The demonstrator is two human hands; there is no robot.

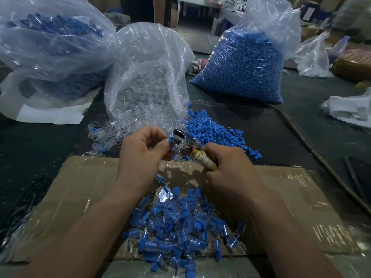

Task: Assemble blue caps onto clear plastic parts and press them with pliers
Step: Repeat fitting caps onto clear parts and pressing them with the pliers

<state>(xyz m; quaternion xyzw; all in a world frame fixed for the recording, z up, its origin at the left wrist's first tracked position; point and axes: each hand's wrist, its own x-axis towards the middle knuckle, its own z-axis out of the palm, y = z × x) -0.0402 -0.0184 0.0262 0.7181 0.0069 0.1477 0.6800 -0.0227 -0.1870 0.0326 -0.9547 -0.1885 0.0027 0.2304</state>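
My left hand (145,146) pinches a clear plastic part with a blue cap (171,139) between thumb and fingers. The metal jaws of the pliers (181,141) sit around that part. My right hand (226,167) grips the pliers' tape-wrapped handles (203,159). Both hands hover above a flattened cardboard box (84,187). A heap of assembled blue-and-clear pieces (180,231) lies on the cardboard below my wrists. Loose blue caps (212,131) are piled just beyond the pliers, and loose clear parts (104,133) spill from an open bag to the left.
An open bag of clear parts (146,81) stands at centre back. A full bag of blue caps (243,65) stands back right, and a bag of blue pieces (52,37) back left. A cable (313,153) crosses the dark table on the right. White cloth (349,109) lies far right.
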